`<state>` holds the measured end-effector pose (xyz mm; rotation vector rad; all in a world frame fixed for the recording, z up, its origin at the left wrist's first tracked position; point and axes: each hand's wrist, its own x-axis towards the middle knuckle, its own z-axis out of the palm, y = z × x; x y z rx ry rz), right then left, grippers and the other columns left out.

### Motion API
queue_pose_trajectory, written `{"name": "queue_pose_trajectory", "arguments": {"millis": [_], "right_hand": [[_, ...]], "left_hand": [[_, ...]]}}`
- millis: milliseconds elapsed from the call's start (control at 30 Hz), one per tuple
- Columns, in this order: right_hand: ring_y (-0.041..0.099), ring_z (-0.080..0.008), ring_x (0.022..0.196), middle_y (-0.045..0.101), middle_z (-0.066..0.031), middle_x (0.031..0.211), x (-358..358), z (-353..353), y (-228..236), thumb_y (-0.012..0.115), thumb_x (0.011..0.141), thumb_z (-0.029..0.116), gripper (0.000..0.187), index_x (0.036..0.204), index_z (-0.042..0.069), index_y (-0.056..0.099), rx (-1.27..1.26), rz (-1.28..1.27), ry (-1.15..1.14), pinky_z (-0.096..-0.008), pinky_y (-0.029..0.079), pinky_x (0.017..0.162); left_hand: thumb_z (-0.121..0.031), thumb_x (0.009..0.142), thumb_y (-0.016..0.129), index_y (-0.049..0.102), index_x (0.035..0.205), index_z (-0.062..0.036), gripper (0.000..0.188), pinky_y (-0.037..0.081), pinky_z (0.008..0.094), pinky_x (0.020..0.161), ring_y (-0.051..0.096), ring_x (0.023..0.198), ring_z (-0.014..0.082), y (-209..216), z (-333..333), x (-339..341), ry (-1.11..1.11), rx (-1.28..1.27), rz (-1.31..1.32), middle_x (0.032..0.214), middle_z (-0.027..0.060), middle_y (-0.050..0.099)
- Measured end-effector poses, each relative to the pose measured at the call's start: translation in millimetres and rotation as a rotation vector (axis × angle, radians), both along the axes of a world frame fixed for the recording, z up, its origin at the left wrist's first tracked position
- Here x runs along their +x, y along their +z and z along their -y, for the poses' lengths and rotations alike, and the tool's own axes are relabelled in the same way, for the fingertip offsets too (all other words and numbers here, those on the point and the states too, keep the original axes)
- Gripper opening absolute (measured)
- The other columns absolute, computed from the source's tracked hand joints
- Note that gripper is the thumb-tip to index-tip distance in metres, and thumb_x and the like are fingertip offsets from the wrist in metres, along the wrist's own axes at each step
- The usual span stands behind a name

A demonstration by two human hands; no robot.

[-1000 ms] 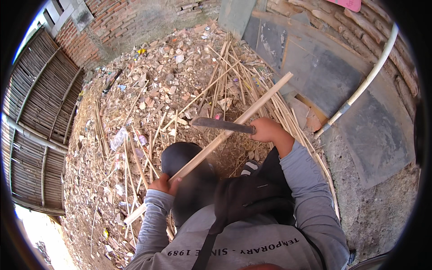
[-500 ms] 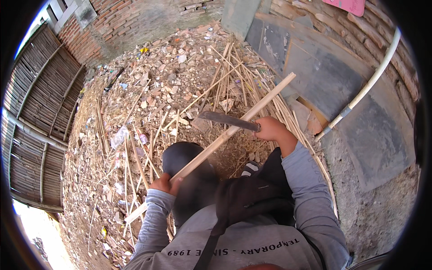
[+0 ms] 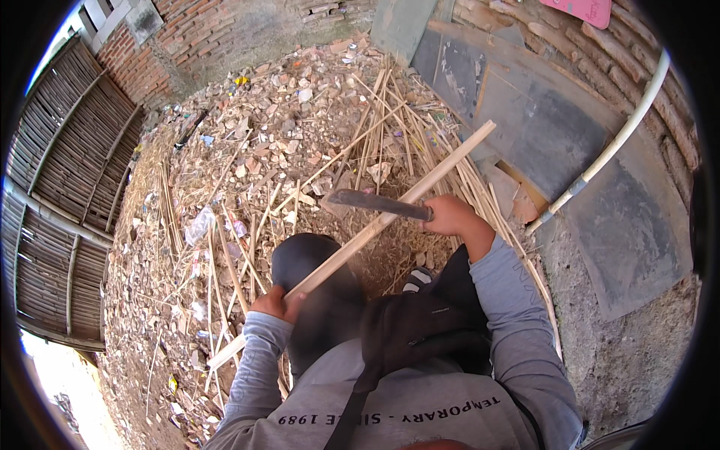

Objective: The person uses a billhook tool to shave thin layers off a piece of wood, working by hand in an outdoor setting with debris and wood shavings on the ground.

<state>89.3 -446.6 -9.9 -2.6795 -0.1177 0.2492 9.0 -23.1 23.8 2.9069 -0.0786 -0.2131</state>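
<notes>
One pale strip point(image 3: 346, 253), clamped in the left hand point(image 3: 277, 304), crosses under a machete point(image 3: 371, 201) the right hand point(image 3: 453, 217) grips.

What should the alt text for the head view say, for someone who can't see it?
A person's left hand grips a long pale strip, and the right hand holds a dark-bladed knife crossing over it. Thin sticks lie on the rubble-strewn ground ahead, with a slatted screen at left and dark flat sheets at right.
</notes>
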Motion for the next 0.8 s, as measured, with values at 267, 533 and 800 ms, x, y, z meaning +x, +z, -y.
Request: {"name": "queue_pose_trajectory", "arguments": {"millis": [267, 533, 800], "right_hand": [[0.066, -0.0346, 0.088, 0.068, -0.0152, 0.090, 2.7, 1.3, -3.7, 0.074, 0.073, 0.033, 0.031, 0.095, 0.011, 0.069, -0.023, -0.019, -0.002, -0.0455, 0.051, 0.075], [0.066, -0.0344, 0.088, 0.068, -0.0155, 0.090, 3.3, 1.8, -4.0, 0.073, 0.074, 0.033, 0.031, 0.094, 0.009, 0.069, -0.011, -0.013, 0.023, -0.0459, 0.051, 0.075], [0.066, -0.0338, 0.088, 0.068, -0.0154, 0.091, 2.0, 0.6, 0.5, 0.074, 0.075, 0.035, 0.034, 0.096, 0.009, 0.069, -0.020, -0.047, 0.011, -0.0454, 0.051, 0.075]], "left_hand": [[-0.058, 0.084, 0.063, 0.053, 0.076, -0.0035, 0.055, 0.049, 0.0498, 0.060, 0.063, 0.064, 0.0424, -3.6, -1.1, 0.0, -0.031, -0.046, 0.088, 0.062, 0.0204, 0.060], [-0.059, 0.084, 0.061, 0.054, 0.078, -0.0038, 0.056, 0.049, 0.0500, 0.060, 0.063, 0.064, 0.0425, -3.5, -0.3, -0.2, -0.020, -0.025, 0.077, 0.062, 0.0202, 0.060], [-0.060, 0.086, 0.059, 0.056, 0.080, -0.0028, 0.057, 0.049, 0.0504, 0.062, 0.063, 0.068, 0.0438, -0.5, 0.7, -1.3, -0.012, -0.034, 0.043, 0.066, 0.0226, 0.061]]}}
